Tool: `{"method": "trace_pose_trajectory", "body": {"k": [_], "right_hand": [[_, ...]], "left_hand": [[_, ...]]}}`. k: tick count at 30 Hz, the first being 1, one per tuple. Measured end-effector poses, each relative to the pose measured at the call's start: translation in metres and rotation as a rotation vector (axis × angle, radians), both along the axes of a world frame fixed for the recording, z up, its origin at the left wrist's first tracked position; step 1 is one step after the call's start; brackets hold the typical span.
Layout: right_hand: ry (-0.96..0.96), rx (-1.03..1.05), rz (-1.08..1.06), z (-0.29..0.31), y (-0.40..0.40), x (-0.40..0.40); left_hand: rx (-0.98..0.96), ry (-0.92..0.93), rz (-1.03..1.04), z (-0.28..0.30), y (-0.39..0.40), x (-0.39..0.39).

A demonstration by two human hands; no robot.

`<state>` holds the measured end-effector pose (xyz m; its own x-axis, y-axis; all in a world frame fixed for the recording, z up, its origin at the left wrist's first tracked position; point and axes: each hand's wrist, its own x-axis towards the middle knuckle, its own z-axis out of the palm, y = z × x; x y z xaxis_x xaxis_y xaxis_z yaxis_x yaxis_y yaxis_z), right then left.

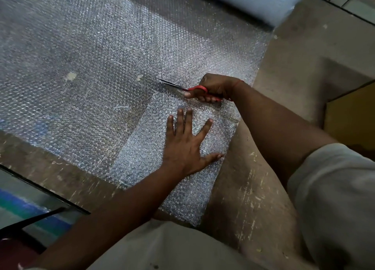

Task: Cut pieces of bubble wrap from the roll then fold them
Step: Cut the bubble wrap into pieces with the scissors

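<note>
A wide sheet of bubble wrap [97, 67] lies unrolled across the floor from the roll [253, 0] at the top right. My right hand [215, 87] grips red-handled scissors [182, 87], blades pointing left into the sheet. A narrower strip of bubble wrap [152, 164] lies below the cut line, running toward my body. My left hand [186, 142] presses flat on that strip with fingers spread, just below the scissors.
The floor [284, 71] is bare dusty concrete to the right. A yellow-brown box [351, 115] stands at the right edge. A dark-edged panel [44, 190] and a blue and green surface [26, 207] lie at the lower left.
</note>
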<state>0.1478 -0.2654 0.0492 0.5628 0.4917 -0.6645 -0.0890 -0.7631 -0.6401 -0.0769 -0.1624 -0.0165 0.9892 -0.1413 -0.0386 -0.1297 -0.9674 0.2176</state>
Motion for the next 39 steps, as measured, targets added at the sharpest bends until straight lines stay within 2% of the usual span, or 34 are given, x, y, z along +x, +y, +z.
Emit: {"method": "trace_pose_trajectory", "body": {"k": [31,39], "right_hand": [[-0.028,-0.015,0.025,0.002,0.042,0.013],[0.030,-0.009,0.023,0.001,0.044,0.011]], "left_hand": [[-0.009,0.045,-0.006,0.003,0.001,0.003],[-0.055,0.042,-0.012,0.005,0.002,0.002]]}}
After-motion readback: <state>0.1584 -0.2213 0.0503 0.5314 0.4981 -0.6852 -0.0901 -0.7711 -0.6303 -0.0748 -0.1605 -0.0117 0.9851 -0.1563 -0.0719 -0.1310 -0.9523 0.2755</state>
